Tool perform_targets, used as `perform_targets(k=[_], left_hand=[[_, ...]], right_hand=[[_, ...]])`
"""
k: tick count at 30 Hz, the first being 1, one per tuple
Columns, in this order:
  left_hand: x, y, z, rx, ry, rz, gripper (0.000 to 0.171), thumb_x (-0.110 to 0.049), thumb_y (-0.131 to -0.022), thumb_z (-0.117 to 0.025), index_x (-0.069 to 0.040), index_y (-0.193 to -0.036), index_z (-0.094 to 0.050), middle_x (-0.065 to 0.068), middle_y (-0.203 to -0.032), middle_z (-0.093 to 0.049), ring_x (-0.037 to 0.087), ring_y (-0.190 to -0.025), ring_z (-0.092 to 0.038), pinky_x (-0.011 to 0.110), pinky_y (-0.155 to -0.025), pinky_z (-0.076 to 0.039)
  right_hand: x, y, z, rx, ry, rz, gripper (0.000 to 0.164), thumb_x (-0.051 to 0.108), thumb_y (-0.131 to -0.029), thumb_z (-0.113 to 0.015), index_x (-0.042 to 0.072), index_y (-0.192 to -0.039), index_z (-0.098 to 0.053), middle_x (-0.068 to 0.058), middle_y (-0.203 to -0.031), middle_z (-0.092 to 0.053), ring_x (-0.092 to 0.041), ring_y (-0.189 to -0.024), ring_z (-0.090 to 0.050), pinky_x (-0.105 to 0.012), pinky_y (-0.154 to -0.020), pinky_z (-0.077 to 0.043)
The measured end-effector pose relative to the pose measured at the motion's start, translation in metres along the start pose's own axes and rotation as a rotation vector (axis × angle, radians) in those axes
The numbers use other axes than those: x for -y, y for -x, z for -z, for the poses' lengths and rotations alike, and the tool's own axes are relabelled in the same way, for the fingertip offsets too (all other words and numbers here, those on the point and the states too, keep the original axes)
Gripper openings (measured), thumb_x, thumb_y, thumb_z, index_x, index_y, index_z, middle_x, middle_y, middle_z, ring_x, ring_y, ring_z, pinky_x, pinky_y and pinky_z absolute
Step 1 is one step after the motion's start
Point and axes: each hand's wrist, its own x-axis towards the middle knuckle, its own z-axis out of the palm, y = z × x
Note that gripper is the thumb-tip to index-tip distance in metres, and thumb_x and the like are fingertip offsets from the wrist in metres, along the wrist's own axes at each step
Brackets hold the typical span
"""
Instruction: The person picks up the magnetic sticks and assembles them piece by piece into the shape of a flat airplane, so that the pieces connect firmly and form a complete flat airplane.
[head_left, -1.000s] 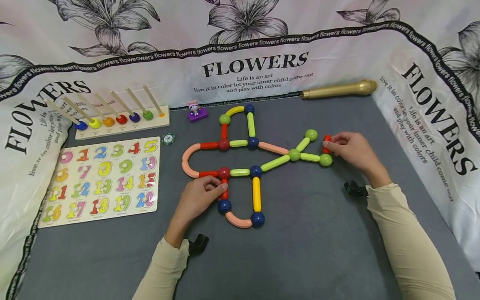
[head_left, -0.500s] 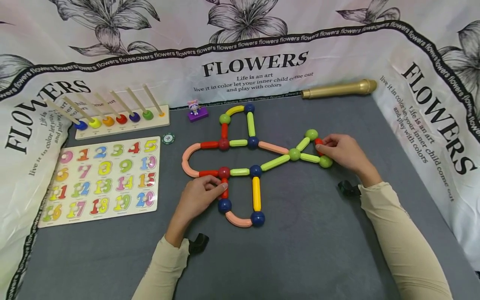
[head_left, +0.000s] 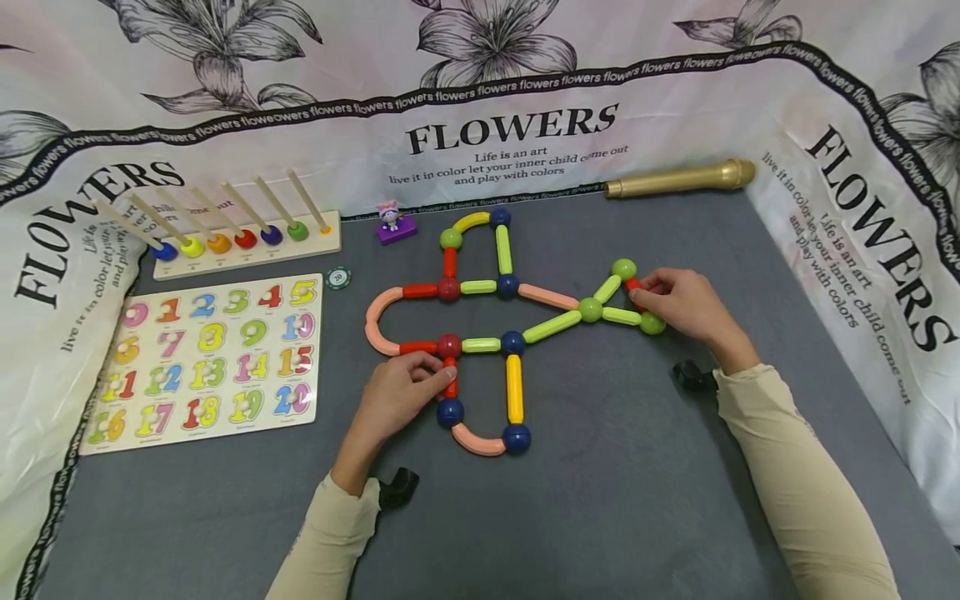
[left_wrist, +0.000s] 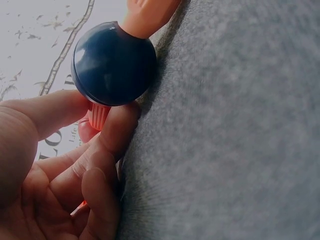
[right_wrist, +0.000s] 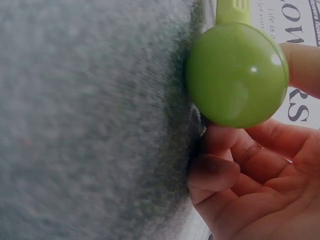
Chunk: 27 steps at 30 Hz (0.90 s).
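Note:
A flat figure of magnetic rods and balls lies on the grey table. My left hand (head_left: 397, 393) pinches a short red rod (head_left: 452, 388) between a red ball (head_left: 449, 346) and a navy ball (left_wrist: 115, 64). From that navy ball a curved salmon rod (head_left: 478, 442) runs on to another navy ball. At the figure's right end my right hand (head_left: 686, 304) pinches another red rod (head_left: 633, 284). This rod spans between an upper green ball (head_left: 623, 268) and a lower green ball (right_wrist: 237, 75). Both green balls join by light green rods to a middle green ball (head_left: 591, 310).
Left of the figure lie a number puzzle board (head_left: 217, 358) and a pegged bead stand (head_left: 247, 250). A poker chip (head_left: 338, 277) and a small figurine on a purple block (head_left: 396, 229) sit near them. A gold microphone (head_left: 678, 178) lies at the back, by the flowered cloth (head_left: 517, 158).
My right hand has moved left, bringing the red rod from beside the green balls into the gap between them. The left hand keeps its place on its red rod.

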Motion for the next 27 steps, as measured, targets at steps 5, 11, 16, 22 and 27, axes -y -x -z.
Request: perform_targets(k=[5,11,16,22,27], left_hand=[[0.0,0.0,-0.002,-0.013,-0.003,0.003,0.031,-0.036,-0.1,-0.076,-0.006,-0.107,-0.076,-0.002,-0.068,-0.064,0.018,-0.06,-0.053,0.032,-0.058,-0.032],[-0.001,-0.001,-0.006,-0.024,-0.002,0.024,0.03,-0.037,-0.101,-0.075,-0.007,-0.106,-0.076,-0.003,-0.07,-0.067,0.017,-0.06,-0.053,0.031,-0.057,-0.031],[-0.002,-0.002,-0.009,-0.043,0.001,0.034,0.029,-0.035,-0.1,-0.075,-0.007,-0.106,-0.077,-0.003,-0.069,-0.067,0.017,-0.06,-0.053,0.031,-0.057,-0.031],[-0.009,0.0,-0.014,-0.052,-0.024,0.044,0.029,-0.033,-0.101,-0.074,-0.005,-0.107,-0.076,-0.002,-0.068,-0.064,0.017,-0.059,-0.053,0.032,-0.057,-0.033],[-0.015,0.001,-0.02,-0.075,-0.047,0.055,0.028,-0.033,-0.102,-0.073,-0.006,-0.106,-0.077,-0.003,-0.07,-0.065,0.016,-0.06,-0.055,0.034,-0.058,-0.037]], right_hand=[[-0.003,-0.001,-0.003,-0.024,-0.013,0.013,0.041,0.033,-0.106,-0.065,-0.005,-0.121,-0.069,-0.021,-0.111,-0.071,-0.026,-0.09,-0.061,-0.035,-0.073,-0.047],[-0.005,0.001,-0.005,-0.024,-0.02,0.015,0.037,0.031,-0.106,-0.065,-0.003,-0.117,-0.069,-0.02,-0.111,-0.07,-0.024,-0.088,-0.059,-0.033,-0.071,-0.047],[-0.005,0.001,-0.004,-0.018,-0.025,0.011,0.038,0.033,-0.106,-0.064,-0.002,-0.118,-0.069,-0.02,-0.113,-0.07,-0.023,-0.088,-0.059,-0.032,-0.071,-0.047],[-0.006,-0.003,-0.003,-0.013,-0.018,0.005,0.033,0.028,-0.105,-0.064,-0.003,-0.115,-0.068,-0.018,-0.107,-0.069,-0.023,-0.082,-0.056,-0.034,-0.068,-0.046],[-0.009,-0.009,0.003,0.009,-0.004,0.0,0.037,0.03,-0.106,-0.063,-0.005,-0.118,-0.067,-0.021,-0.11,-0.068,-0.025,-0.084,-0.057,-0.036,-0.07,-0.046]])
